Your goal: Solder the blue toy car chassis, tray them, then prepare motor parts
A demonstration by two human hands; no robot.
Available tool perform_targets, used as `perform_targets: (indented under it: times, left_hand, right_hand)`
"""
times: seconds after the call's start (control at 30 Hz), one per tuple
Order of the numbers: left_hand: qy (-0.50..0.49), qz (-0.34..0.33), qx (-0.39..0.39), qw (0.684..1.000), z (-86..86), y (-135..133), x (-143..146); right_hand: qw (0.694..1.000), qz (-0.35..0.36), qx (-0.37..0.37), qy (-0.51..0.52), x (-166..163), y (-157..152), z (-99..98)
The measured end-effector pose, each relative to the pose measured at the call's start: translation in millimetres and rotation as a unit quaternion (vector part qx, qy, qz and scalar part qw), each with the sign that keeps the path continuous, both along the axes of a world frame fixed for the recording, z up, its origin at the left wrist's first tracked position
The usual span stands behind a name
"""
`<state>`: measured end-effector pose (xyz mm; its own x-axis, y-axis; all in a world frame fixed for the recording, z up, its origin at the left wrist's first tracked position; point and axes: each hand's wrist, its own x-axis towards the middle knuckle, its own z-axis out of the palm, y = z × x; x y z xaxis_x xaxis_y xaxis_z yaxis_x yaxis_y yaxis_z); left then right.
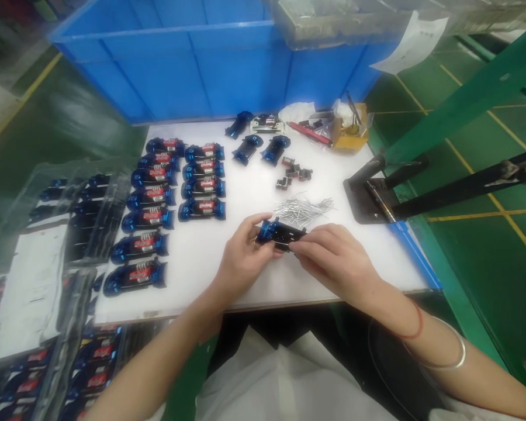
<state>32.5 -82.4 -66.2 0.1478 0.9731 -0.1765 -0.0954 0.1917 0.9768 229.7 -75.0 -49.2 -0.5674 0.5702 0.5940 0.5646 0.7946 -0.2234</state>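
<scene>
A blue and black toy car body is held over the front part of the white table. My left hand grips its blue left end between thumb and fingers. My right hand is closed at the right end, its fingertips pressed against the body; any small piece in them is hidden. Just beyond the hands lies a loose pile of thin silvery metal rods. Farther back are several small black and red engine parts and two blue car bodies without red parts.
Rows of blue cars with red engines stand on the left of the white table. A blue bin is behind it. A black metal stand is at right, a small yellow box at the back. Clear trays are at left.
</scene>
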Motion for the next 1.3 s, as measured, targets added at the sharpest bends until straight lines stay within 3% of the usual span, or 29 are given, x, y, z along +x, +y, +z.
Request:
perform_targets:
  times: [0.5, 0.93, 1.3]
  left_hand:
    - [-0.004, 0.020, -0.012, 1.000, -0.7, 0, 1]
    - [-0.018, 0.013, 0.164, 0.986, -9.9, -7, 3]
    - [0.048, 0.026, 0.272, 0.961, -15.3, -11, 2]
  right_hand:
    - [0.998, -0.033, 0.048, -0.033, -10, -1, -6.3]
    - [0.997, 0.001, 0.076, -0.021, -3, -4, -4.9]
    - [0.995, 0.025, 0.093, -0.018, 2, -3, -4.8]
